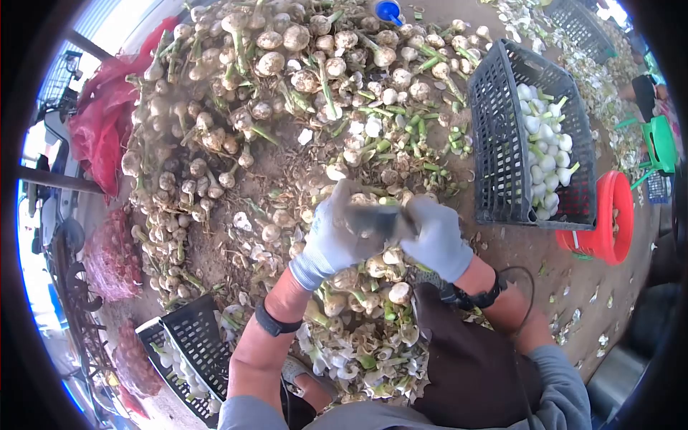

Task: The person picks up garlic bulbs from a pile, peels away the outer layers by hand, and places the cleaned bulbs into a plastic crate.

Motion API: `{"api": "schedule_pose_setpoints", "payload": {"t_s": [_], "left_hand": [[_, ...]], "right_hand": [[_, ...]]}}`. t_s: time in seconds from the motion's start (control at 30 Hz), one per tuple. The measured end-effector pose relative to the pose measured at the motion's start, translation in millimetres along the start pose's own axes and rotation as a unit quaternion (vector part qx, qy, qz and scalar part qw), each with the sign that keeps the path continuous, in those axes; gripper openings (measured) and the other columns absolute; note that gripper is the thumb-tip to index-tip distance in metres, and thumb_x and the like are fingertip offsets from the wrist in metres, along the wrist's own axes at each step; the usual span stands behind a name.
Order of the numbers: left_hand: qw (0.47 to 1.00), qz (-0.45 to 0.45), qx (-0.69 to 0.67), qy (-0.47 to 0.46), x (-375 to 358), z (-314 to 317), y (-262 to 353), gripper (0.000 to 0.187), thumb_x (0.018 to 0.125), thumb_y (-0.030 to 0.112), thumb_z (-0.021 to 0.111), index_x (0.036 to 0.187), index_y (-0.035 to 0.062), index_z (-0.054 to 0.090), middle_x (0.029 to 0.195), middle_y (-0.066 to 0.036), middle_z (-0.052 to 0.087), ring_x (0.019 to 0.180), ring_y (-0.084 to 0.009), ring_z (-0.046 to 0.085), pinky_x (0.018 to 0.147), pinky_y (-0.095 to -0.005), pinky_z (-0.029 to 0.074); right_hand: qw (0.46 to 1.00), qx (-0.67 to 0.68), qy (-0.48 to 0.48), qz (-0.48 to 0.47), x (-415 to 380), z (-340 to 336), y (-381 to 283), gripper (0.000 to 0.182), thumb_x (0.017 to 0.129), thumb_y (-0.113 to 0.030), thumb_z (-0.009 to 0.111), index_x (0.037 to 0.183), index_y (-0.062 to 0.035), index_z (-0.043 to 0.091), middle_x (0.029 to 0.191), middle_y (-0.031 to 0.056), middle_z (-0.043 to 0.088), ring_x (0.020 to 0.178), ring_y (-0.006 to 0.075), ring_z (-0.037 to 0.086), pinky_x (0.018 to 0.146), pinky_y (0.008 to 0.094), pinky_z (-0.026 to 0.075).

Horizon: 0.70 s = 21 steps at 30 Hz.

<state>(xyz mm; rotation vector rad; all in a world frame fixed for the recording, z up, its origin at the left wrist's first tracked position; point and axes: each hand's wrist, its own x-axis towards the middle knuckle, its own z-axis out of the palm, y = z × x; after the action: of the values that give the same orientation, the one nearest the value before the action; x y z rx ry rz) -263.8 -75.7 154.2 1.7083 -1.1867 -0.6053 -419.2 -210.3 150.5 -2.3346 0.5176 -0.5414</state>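
Note:
Both my hands wear pale gloves and meet above a heap of garlic bulbs (337, 297). My left hand (333, 231) is closed, its fingers smeared by motion; what it holds is hidden. My right hand (438, 236) is wrapped round the end of a dark, flat, blade-like tool (380, 221), which reaches across toward my left hand. The tool is blurred, so its exact kind does not show. Below my hands, trimmed stalks and peeled skins (369, 365) lie in a pile between my legs.
A large pile of untrimmed garlic (269, 64) spreads ahead. To the right stands a black crate (494, 136) with clean white bulbs, beside a red bucket (618, 240) and a green stool (658, 143). Another crate (193, 330) with bulbs sits lower left. Red mesh sacks (107, 115) line the left.

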Motion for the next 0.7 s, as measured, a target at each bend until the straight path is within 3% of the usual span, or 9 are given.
{"api": "schedule_pose_setpoints", "payload": {"t_s": [0.07, 0.17, 0.2, 0.23, 0.3, 0.43, 0.57, 0.6, 0.7], "left_hand": [[1.000, -0.002, -0.019, -0.018, -4, -1, -5, 0.058, 0.062, 0.017, 0.081, 0.110, 0.0013, 0.050, 0.087, -0.013, 0.062, 0.081, -0.0240, 0.063, 0.074, -0.0342, 0.050], [0.995, -0.010, -0.062, -0.071, -3, -4, 11, 0.047, 0.069, 0.013, 0.076, 0.109, 0.0033, 0.053, 0.084, -0.009, 0.062, 0.079, -0.0233, 0.063, 0.075, -0.0355, 0.049], [0.999, -0.019, -0.048, 0.014, 5, 2, 25, 0.051, 0.066, 0.012, 0.078, 0.110, 0.0047, 0.054, 0.089, -0.011, 0.060, 0.086, -0.0253, 0.060, 0.081, -0.0386, 0.048], [0.999, -0.016, -0.048, 0.015, 5, 4, 28, 0.051, 0.066, 0.012, 0.078, 0.110, 0.0047, 0.054, 0.089, -0.011, 0.060, 0.086, -0.0253, 0.060, 0.081, -0.0386, 0.048], [0.998, 0.033, -0.009, 0.058, -2, 4, 29, 0.055, 0.062, 0.011, 0.079, 0.111, 0.0061, 0.055, 0.101, -0.013, 0.056, 0.095, -0.0284, 0.056, 0.086, -0.0405, 0.046], [0.976, 0.068, 0.168, 0.121, -2, -2, 14, 0.057, 0.058, 0.010, 0.081, 0.110, 0.0057, 0.057, 0.108, -0.014, 0.047, 0.107, -0.0325, 0.047, 0.092, -0.0424, 0.042], [0.978, 0.059, 0.113, 0.163, -6, 0, 4, 0.056, 0.057, 0.005, 0.078, 0.109, 0.0058, 0.057, 0.109, -0.014, 0.045, 0.106, -0.0321, 0.047, 0.092, -0.0417, 0.042], [0.984, 0.025, 0.059, 0.167, -8, 3, 3, 0.056, 0.057, 0.003, 0.076, 0.109, 0.0068, 0.056, 0.109, -0.014, 0.045, 0.106, -0.0322, 0.047, 0.091, -0.0415, 0.042], [0.960, 0.023, 0.150, 0.236, -7, 3, 7, 0.048, 0.066, 0.002, 0.074, 0.109, 0.0067, 0.054, 0.107, -0.010, 0.051, 0.096, -0.0240, 0.052, 0.086, -0.0363, 0.046]], "right_hand": [[0.987, -0.079, 0.048, -0.132, -3, 0, -15, 0.022, 0.063, -0.014, 0.073, 0.079, -0.0111, 0.058, 0.074, 0.0080, 0.057, 0.062, 0.0296, 0.061, 0.057, 0.0382, 0.049], [0.991, -0.065, 0.069, -0.095, 3, 9, 1, 0.021, 0.064, -0.014, 0.072, 0.079, -0.0108, 0.058, 0.074, 0.0086, 0.057, 0.062, 0.0298, 0.060, 0.059, 0.0380, 0.049], [0.994, -0.083, 0.064, -0.030, 1, 18, 18, 0.018, 0.066, -0.013, 0.070, 0.080, -0.0092, 0.059, 0.075, 0.0122, 0.059, 0.065, 0.0326, 0.061, 0.062, 0.0407, 0.049], [0.994, -0.085, 0.066, -0.032, 5, 18, 35, 0.018, 0.066, -0.013, 0.070, 0.080, -0.0092, 0.059, 0.075, 0.0122, 0.059, 0.065, 0.0326, 0.061, 0.062, 0.0407, 0.049], [0.961, -0.062, -0.061, 0.263, 7, 16, 66, 0.012, 0.073, -0.008, 0.066, 0.078, -0.0026, 0.056, 0.078, 0.0171, 0.062, 0.068, 0.0373, 0.060, 0.061, 0.0413, 0.048], [0.982, 0.023, -0.039, 0.186, -19, 30, 68, 0.016, 0.074, -0.010, 0.065, 0.087, -0.0005, 0.061, 0.076, 0.0156, 0.061, 0.063, 0.0219, 0.059, 0.062, 0.0349, 0.047], [0.975, 0.191, 0.018, 0.111, -17, 14, 28, 0.018, 0.072, -0.014, 0.074, 0.079, -0.0019, 0.062, 0.064, 0.0144, 0.058, 0.060, 0.0179, 0.059, 0.057, 0.0339, 0.045], [0.949, 0.278, 0.020, 0.148, -18, 19, 31, 0.019, 0.072, -0.011, 0.076, 0.079, -0.0008, 0.061, 0.063, 0.0086, 0.056, 0.059, 0.0081, 0.048, 0.055, 0.0282, 0.042], [0.958, 0.251, 0.015, 0.138, -1, 2, 15, 0.019, 0.073, -0.010, 0.074, 0.083, 0.0012, 0.062, 0.064, 0.0046, 0.057, 0.060, 0.0081, 0.046, 0.056, 0.0276, 0.042]]}}
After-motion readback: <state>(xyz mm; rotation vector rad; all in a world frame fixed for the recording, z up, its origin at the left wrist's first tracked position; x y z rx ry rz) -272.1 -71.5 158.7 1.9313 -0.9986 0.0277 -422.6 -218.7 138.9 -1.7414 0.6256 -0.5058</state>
